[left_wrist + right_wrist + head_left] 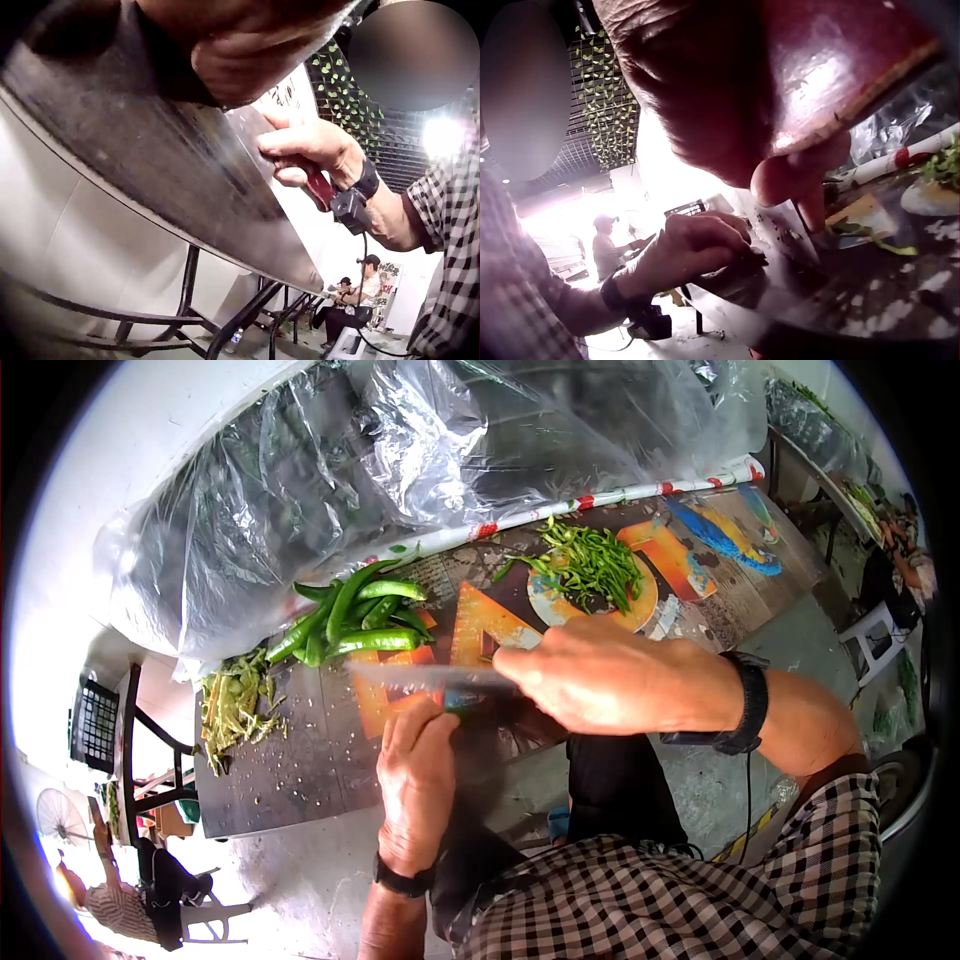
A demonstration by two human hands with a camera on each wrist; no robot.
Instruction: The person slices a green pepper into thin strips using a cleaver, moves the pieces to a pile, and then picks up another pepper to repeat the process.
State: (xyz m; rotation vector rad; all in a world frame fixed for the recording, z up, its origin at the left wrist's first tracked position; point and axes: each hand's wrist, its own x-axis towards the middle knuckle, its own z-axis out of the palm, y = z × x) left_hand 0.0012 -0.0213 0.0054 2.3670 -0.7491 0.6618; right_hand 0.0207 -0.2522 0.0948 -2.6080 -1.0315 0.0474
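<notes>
Knife (430,677): at the clock's centre in the head view, blade blurred, tip toward nine, over the table (300,780).
Right hand (610,675): at three o'clock, wrapped round the red handle (832,67).
Left hand (415,760): at six, fingers bent onto a green pepper piece (456,710), mostly hidden, just beside the blade.
Whole peppers (345,605): heaped at ten.
Cut strips (590,565): piled at two.
Limp scraps (235,705): heaped at nine, near the table's edge.

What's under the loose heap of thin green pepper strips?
Round orange patch on the dark flat tabletop, visible at the edges of the heap. The patch's middle is mostly covered.
</notes>
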